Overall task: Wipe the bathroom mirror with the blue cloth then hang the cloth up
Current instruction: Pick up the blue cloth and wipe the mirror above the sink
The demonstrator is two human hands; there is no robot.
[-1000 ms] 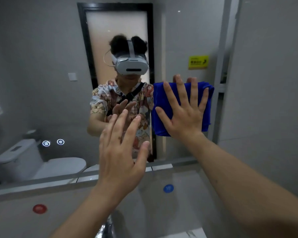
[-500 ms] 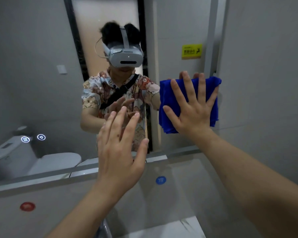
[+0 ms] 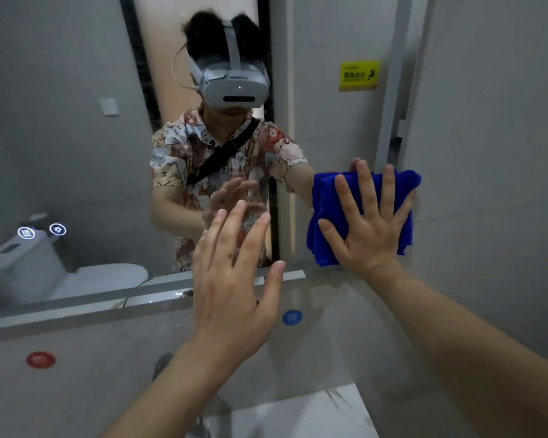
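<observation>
The right hand (image 3: 366, 229) is spread flat, fingers straight, and the blue cloth (image 3: 332, 197) is pressed under it onto the mirror (image 3: 60, 121), low at the right edge. Most of the glass lies to the left of the cloth. The left hand (image 3: 234, 279) is held wide with nothing in it, near the glass. Since half a second ago, the cloth has been slid down and right.
</observation>
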